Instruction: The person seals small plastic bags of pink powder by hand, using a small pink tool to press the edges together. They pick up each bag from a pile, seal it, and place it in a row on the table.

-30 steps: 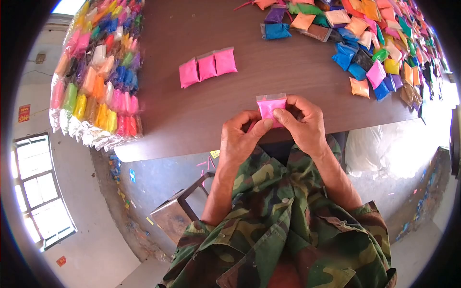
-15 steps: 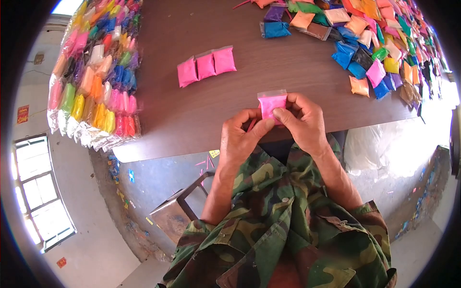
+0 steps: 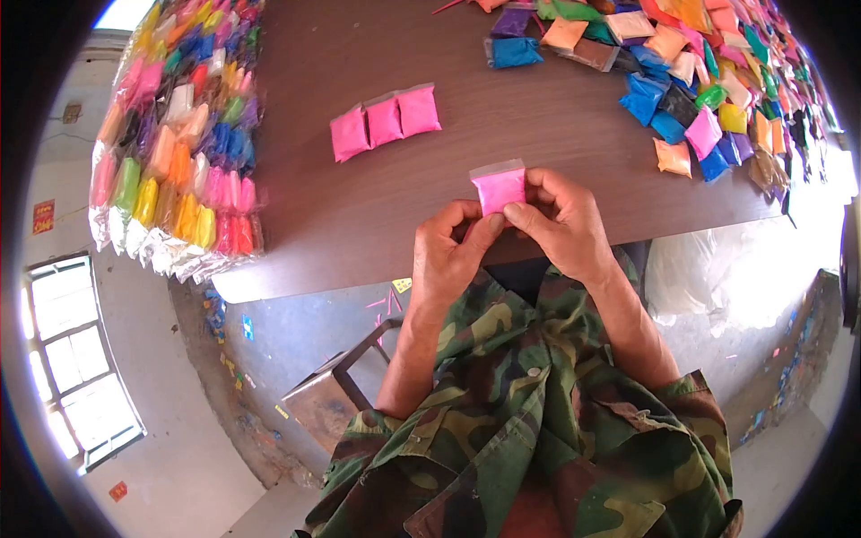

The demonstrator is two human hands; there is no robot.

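A small clear packet with bright pink filling (image 3: 500, 189) is held up over the table's near edge, its clear top edge facing away from me. My right hand (image 3: 567, 221) pinches its lower right part between thumb and fingers. Closed at the packet's lower left corner is my left hand (image 3: 454, 247), thumb against it. Beyond my hands, three similar pink packets (image 3: 386, 122) lie side by side in a slightly slanted row on the brown table (image 3: 359, 215). The fingertips behind the held packet are hidden.
Clear bags of many-coloured packets (image 3: 179, 152) are stacked along the table's left side. A loose heap of coloured packets (image 3: 682, 99) spreads over the far right. Below the table stand a metal-framed stool (image 3: 336, 394) and, at right, a whitish plastic bag (image 3: 686, 278).
The held pink packet has shifted slightly left and away from me, and more of its front shows. My right thumb has slid toward its bottom edge. The row of three is unmoved.
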